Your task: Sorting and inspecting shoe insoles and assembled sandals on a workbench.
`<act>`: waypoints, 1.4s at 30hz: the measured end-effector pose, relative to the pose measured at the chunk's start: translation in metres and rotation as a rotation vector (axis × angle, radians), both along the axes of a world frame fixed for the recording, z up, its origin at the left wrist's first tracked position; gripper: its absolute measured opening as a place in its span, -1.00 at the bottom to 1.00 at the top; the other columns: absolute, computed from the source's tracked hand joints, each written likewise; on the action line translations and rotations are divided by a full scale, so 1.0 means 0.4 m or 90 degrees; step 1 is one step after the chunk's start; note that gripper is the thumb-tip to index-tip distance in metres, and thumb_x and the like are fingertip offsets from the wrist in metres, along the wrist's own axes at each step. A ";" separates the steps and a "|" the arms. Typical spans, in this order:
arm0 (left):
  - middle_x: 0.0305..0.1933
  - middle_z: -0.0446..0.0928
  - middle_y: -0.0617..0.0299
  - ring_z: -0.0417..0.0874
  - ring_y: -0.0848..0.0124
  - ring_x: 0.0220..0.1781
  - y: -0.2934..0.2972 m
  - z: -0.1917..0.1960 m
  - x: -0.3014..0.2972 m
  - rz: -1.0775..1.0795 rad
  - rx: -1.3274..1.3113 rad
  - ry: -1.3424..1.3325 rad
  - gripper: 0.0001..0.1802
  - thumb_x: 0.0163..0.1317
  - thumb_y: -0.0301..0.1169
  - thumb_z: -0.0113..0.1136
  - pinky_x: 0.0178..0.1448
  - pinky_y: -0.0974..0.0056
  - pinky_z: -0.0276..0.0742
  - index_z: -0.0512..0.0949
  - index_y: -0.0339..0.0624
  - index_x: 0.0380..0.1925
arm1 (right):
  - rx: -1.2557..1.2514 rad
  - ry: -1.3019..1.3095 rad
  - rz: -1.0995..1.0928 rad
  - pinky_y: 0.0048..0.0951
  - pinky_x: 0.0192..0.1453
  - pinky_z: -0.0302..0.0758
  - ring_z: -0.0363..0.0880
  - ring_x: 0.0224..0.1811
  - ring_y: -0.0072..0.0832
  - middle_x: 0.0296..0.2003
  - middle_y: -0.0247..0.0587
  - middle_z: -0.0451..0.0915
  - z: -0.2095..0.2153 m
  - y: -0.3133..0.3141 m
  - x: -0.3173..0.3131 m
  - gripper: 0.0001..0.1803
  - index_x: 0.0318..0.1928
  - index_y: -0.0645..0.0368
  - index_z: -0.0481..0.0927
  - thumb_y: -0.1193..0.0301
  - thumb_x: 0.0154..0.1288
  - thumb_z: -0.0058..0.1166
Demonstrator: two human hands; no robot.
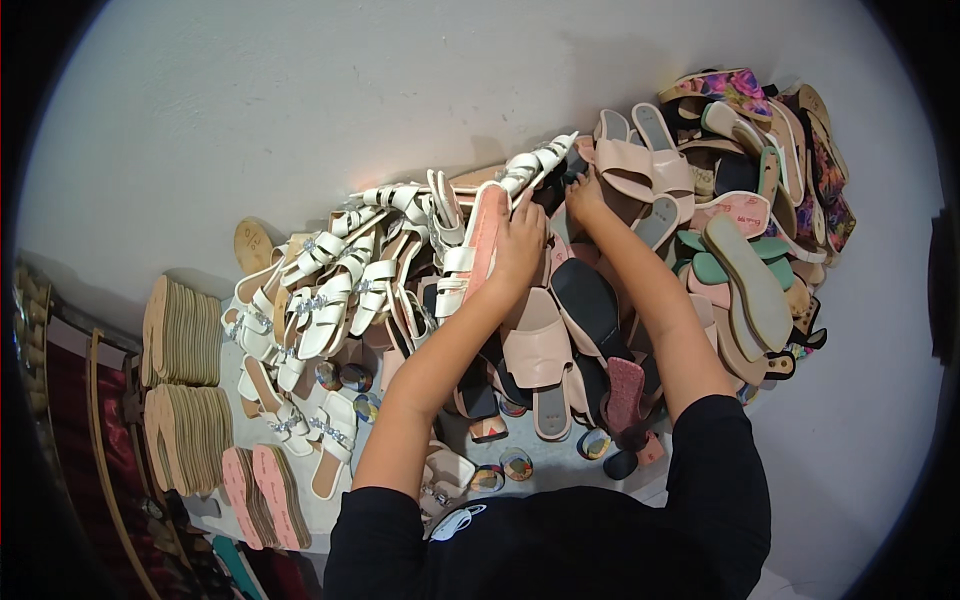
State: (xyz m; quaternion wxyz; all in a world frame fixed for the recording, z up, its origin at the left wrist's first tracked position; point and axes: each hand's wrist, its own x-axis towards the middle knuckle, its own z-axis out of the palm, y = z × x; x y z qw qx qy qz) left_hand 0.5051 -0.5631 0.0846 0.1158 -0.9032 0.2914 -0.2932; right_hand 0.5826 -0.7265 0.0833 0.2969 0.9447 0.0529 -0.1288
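Note:
My left hand [522, 248] grips the edge of a white strappy sandal [485, 235], its fingers along the long pinkish sole. The sandal leans steeply against other white sandals on the left side of the pile. My right hand [584, 198] reaches to the back of the heap, beside a pair of beige slide sandals [628, 165]. Its fingers are bent around something dark that I cannot make out. Below my hands lie a wide-strap beige slide [536, 350] and a dark-soled slide [592, 300], partly overlapped by others.
White jewelled sandals [330, 300] cover the table's left. Stacked tan soles [185, 430] and pink soles [268, 495] stand beside them. Green-strapped sandals [745, 265] and floral wedges [735, 90] pile up at right. A pale wall [300, 100] rises behind. Tape rolls [515, 463] lie in front.

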 end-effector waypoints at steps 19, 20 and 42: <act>0.27 0.29 0.19 0.08 0.32 0.44 0.085 0.021 0.006 0.014 -0.042 -0.033 -0.39 0.07 -0.02 0.14 0.36 -0.43 -0.44 0.46 -0.21 0.04 | 0.069 -0.023 0.211 0.00 0.29 0.21 0.56 -0.01 -0.32 -0.23 -0.33 0.61 0.146 -0.037 -0.098 -0.75 -0.24 -0.04 0.64 0.47 0.01 0.08; 0.29 0.28 0.20 0.08 0.32 0.44 0.086 0.022 0.005 0.025 -0.034 -0.043 -0.34 0.04 0.03 0.16 0.35 -0.44 -0.46 0.46 -0.21 0.04 | 0.070 -0.024 0.210 0.00 0.29 0.21 0.56 -0.01 -0.32 -0.23 -0.33 0.61 0.156 -0.038 -0.103 -0.75 -0.24 -0.04 0.64 0.47 0.01 0.08; 0.22 0.37 0.20 0.12 0.21 0.44 -0.021 0.036 0.095 -0.325 -0.171 0.243 -0.10 -0.08 0.12 0.27 0.21 -0.54 -0.71 0.22 -0.16 0.18 | 0.053 -0.131 0.201 0.21 0.42 -0.46 0.67 -0.21 -0.29 -0.43 -0.34 0.66 0.147 -0.047 -0.208 -0.77 -0.27 0.03 0.59 0.40 0.27 -0.20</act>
